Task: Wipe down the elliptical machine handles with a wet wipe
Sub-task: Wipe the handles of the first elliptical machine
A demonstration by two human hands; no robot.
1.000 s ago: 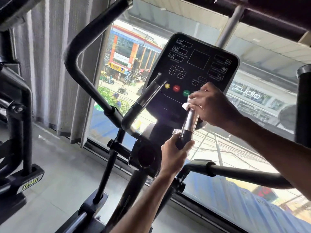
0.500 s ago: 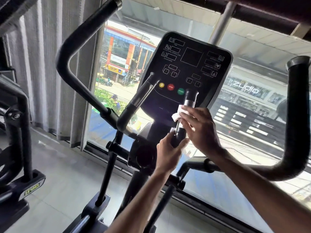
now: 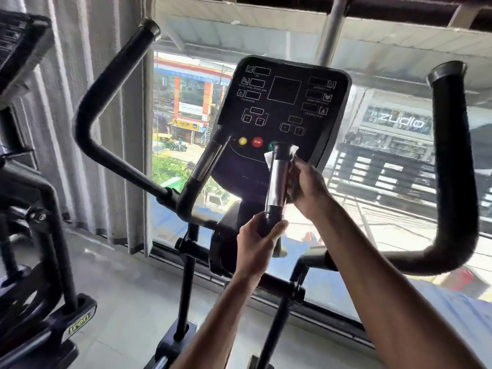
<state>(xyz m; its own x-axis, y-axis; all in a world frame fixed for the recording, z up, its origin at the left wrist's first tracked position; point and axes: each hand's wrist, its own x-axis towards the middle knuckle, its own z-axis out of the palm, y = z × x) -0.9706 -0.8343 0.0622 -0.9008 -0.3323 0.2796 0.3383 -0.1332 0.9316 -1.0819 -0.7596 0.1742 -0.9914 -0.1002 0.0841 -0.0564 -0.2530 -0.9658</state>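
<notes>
Chrome handle [image 3: 277, 182] stands near upright before the console [image 3: 287, 102]. A wet wipe [image 3: 268, 159] is pressed round its top, clutched in the right hand [image 3: 308, 186]. Its black base is gripped by the left hand [image 3: 259, 243], directly below; wiping is likely run down that axis.

Gym, upper flr: elliptical [image 3: 226, 249] w/ console [image 3: 285, 107], 2nd machine [image 3: 48, 235] left, street-view window [image 3: 186, 102].

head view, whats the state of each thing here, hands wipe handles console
short chrome-and-black right grip, held at both ends
white wet wipe, wrapped behind its top
right hand, holds the wipe against it
left hand, grips its black base
short left chrome grip, untouched
black console, screens dark
</notes>
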